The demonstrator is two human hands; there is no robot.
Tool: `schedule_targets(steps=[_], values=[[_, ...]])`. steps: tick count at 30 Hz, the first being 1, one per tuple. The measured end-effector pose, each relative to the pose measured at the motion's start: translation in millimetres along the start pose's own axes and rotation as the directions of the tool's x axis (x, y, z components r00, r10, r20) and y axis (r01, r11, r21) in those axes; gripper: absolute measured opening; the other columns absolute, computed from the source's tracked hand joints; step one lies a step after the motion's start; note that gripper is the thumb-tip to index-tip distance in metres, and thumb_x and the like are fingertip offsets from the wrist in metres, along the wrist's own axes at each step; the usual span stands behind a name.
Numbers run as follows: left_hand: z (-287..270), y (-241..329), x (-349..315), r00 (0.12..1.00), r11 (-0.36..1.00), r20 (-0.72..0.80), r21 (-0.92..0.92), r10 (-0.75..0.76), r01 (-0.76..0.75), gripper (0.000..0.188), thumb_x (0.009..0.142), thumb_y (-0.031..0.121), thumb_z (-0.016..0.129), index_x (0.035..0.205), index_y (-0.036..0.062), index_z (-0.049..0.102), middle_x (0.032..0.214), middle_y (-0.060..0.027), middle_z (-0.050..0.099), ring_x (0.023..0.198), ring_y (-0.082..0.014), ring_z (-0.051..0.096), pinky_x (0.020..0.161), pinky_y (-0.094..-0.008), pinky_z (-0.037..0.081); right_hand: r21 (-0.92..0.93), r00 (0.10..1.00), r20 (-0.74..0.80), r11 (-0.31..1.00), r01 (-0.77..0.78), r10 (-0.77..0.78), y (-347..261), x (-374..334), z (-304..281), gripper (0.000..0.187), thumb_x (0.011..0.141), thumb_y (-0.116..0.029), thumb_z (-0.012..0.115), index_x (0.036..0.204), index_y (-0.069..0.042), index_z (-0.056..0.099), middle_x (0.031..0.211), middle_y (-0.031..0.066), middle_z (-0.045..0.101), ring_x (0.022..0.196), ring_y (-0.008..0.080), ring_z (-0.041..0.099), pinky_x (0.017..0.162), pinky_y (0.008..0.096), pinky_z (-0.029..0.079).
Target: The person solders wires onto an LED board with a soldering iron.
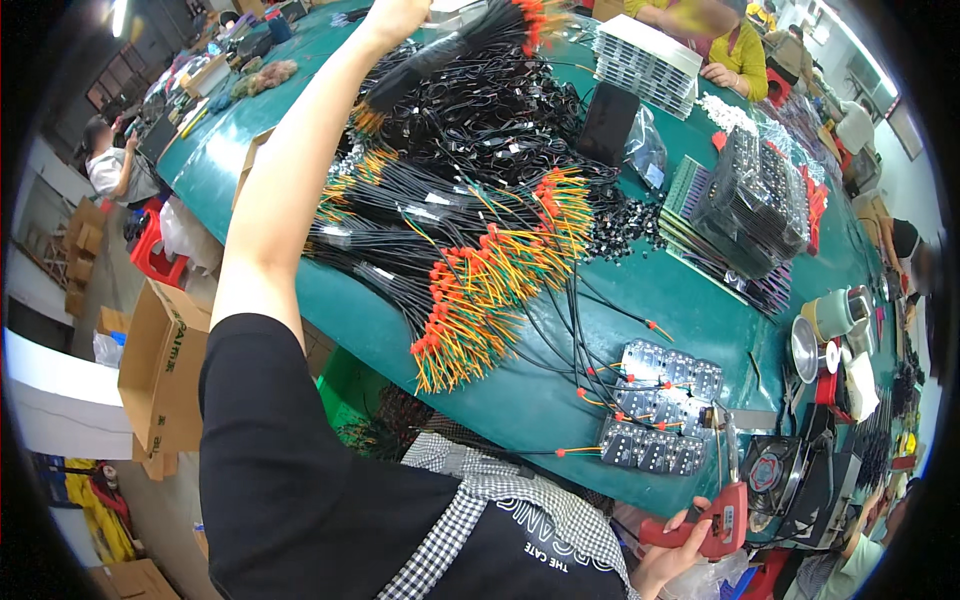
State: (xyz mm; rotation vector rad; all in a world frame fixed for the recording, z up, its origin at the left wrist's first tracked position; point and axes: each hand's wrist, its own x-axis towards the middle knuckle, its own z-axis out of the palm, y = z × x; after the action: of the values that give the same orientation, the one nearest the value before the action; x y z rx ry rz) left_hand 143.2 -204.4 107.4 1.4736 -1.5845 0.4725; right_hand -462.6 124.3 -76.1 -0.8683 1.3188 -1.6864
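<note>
The right hand [684,543] has its fingers wrapped around the handle of a red soldering gun [728,522], whose metal tip points upward just beside the small circuit boards [650,447]; the left hand [400,15], partly cut by the upper edge, is next to a black cable bundle [430,70], and I cannot tell if its fingers are spread or pinching. Several loose cables [578,335] reach over these boards, which lie on the green table [530,425], and beyond are a cable pile [475,290] and a black phone [608,122].
</note>
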Motion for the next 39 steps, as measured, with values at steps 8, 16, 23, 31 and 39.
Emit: schedule_targets(steps=[8,16,23,31,39], values=[[5,33,-55,0.7,0.752,0.704,-0.396,-0.119,0.527,0.022,0.093,0.026,0.054,0.098,0.0058,0.058,0.075,-0.0011,0.058,0.07,-0.0101,0.058,0.065,-0.0275,0.051,0.001,0.999,-0.045,1.0,0.029,-0.029,-3,1,-8,0.042,0.097,-0.022,0.048,0.129,0.001,0.035,0.11,0.0124,0.052,0.06,0.0077,0.046,0.051,0.0194,0.039],[-29,34,22,0.942,0.181,0.315,-0.939,0.117,0.292,0.015,0.093,0.016,0.051,0.088,0.0054,0.06,0.072,-0.0049,0.063,0.061,-0.0158,0.06,0.057,-0.0299,0.052,0.058,0.997,-0.07,0.998,0.018,-0.014,-2,2,-11,0.045,0.094,-0.023,0.051,0.129,0.0,0.036,0.108,0.0138,0.053,0.061,0.0104,0.048,0.052,0.0211,0.04],[-83,85,62,0.959,0.417,0.284,-0.871,-0.007,0.261,0.015,0.092,0.015,0.05,0.091,0.0048,0.061,0.072,-0.0042,0.064,0.061,-0.0158,0.061,0.055,-0.032,0.052,0.094,0.997,-0.053,0.994,0.06,-0.055,0,2,-19,0.042,0.096,-0.021,0.049,0.13,0.0,0.036,0.109,0.0121,0.053,0.061,0.0088,0.046,0.051,0.0201,0.039],[-95,78,41,0.964,0.386,0.226,-0.884,-0.14,0.263,0.012,0.09,0.014,0.052,0.087,0.0049,0.06,0.072,-0.0041,0.062,0.061,-0.0162,0.06,0.052,-0.0308,0.051,0.083,0.996,-0.043,0.993,0.079,-0.076,-3,4,-29,0.042,0.097,-0.022,0.049,0.13,0.0,0.037,0.109,0.0116,0.053,0.061,0.0079,0.046,0.052,0.0194,0.038],[-83,20,-4,0.829,0.819,0.244,-0.172,-0.503,0.547,0.014,0.094,0.026,0.052,0.095,0.0125,0.057,0.081,0.0,0.058,0.073,-0.0132,0.058,0.069,-0.0377,0.049,0.05,0.996,-0.088,0.998,0.028,-0.023,-5,4,-39,0.041,0.097,-0.025,0.049,0.128,-0.001,0.038,0.11,0.0104,0.053,0.059,0.0074,0.046,0.05,0.0197,0.038]])
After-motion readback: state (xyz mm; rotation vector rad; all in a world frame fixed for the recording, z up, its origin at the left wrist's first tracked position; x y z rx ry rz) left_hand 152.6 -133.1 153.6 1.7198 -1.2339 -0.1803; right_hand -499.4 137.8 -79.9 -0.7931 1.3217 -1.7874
